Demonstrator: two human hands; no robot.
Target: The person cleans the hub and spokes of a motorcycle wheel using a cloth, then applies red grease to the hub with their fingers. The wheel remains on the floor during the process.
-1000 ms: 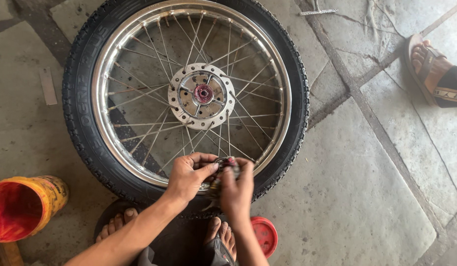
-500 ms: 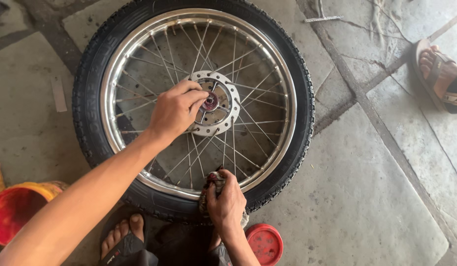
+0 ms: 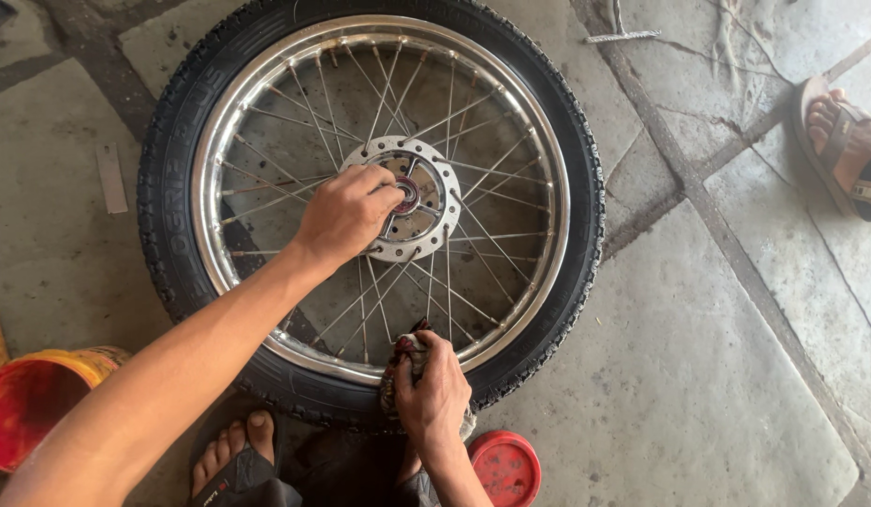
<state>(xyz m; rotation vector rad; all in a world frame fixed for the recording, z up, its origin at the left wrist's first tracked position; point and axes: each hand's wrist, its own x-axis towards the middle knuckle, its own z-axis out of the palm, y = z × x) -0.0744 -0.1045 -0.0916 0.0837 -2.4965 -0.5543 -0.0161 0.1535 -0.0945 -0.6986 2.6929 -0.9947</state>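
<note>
Concrete floor (image 3: 717, 376), w/ spoked wheel (image 3: 369, 211) lying flat. Left hand (image 3: 346, 214) has moved from rim to hub (image 3: 404, 195), fingers closed there; right hand (image 3: 435, 390) grips rag (image 3: 404, 352) at rim.

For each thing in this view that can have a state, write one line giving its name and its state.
Wheel: lying flat on the floor, tyre on the rim.
Brake disc: mounted at the hub.
Left hand: closed, fingertips at the hub centre.
Right hand: gripping a rag at the near rim.
Rag: bunched, dirty.
Orange bucket: open, tilted.
Red lid: lying flat on the floor.
</note>
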